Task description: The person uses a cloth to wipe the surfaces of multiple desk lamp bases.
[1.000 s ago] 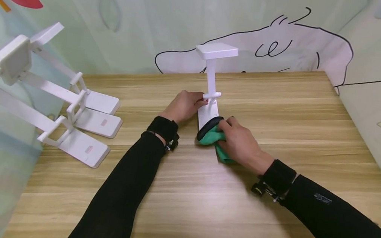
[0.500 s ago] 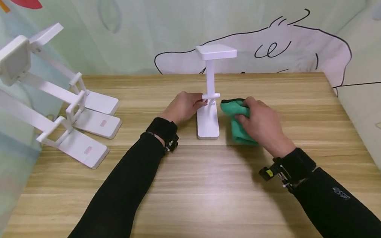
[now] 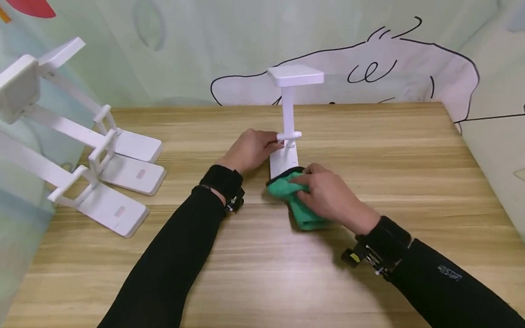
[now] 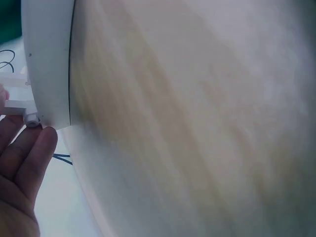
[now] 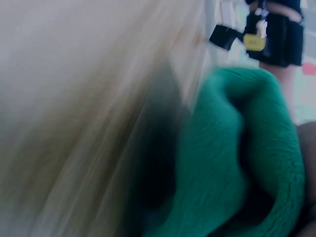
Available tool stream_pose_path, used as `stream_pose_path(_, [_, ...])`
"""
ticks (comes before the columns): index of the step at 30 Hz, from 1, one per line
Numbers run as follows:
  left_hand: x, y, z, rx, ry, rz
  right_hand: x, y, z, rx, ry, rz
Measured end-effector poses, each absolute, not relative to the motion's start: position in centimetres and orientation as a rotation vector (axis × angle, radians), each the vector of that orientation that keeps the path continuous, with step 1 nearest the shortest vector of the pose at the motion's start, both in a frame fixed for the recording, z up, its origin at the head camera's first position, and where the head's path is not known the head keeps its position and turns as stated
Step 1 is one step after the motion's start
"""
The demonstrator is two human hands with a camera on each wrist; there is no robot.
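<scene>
A white desk lamp (image 3: 288, 109) stands upright on the wooden table. My left hand (image 3: 253, 150) pinches its low hinge bracket. In the left wrist view those fingers (image 4: 37, 158) curl against the bracket beside the lamp base (image 4: 47, 64). My right hand (image 3: 330, 193) grips a folded green cloth (image 3: 305, 212) with a dark edge. The cloth lies over the near end of the lamp's base, hiding that part. From the right wrist, the cloth (image 5: 217, 153) looks fluffy and bunched, close over the wood.
Three similar white lamps stand in a row at the left: a far lamp (image 3: 139, 145), a middle lamp (image 3: 135, 172) and a near lamp (image 3: 113, 208), heads leaning left. A curtain with cartoon drawings (image 3: 185, 32) runs behind the wooden table (image 3: 242, 287).
My right hand lifted the cloth off the base to the lamp's right, then brought it back down onto the near end. My left hand has kept its hold on the lamp.
</scene>
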State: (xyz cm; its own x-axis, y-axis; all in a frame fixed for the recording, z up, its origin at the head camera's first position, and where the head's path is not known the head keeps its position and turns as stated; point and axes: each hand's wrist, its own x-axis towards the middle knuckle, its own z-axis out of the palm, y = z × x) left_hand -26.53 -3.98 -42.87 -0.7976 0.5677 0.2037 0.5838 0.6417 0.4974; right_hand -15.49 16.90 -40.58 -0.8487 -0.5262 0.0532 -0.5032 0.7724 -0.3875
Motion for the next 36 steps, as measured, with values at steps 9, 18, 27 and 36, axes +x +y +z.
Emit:
stream_pose_path(9, [-26.3,-4.1,-42.7,-0.974,-2.841,-0.907,-17.9,19.4,-37.7,-0.648,2.842,-0.615])
stream_pose_path(18, [-26.5,-4.0,-42.6,-0.980,-2.874,-0.864,-20.8,17.0,-40.5,-0.519,2.955,-0.568])
stream_pose_path(27, [-26.6,-3.8,-42.6,-0.984,-2.864,-0.856,-16.9,17.3,-39.3,-0.875,2.797,-0.450])
stream_pose_path(36, [-26.5,-4.2,-42.6,-0.997,-2.822,-0.888,-19.3,18.7,-37.7,-0.628,2.699,-0.715])
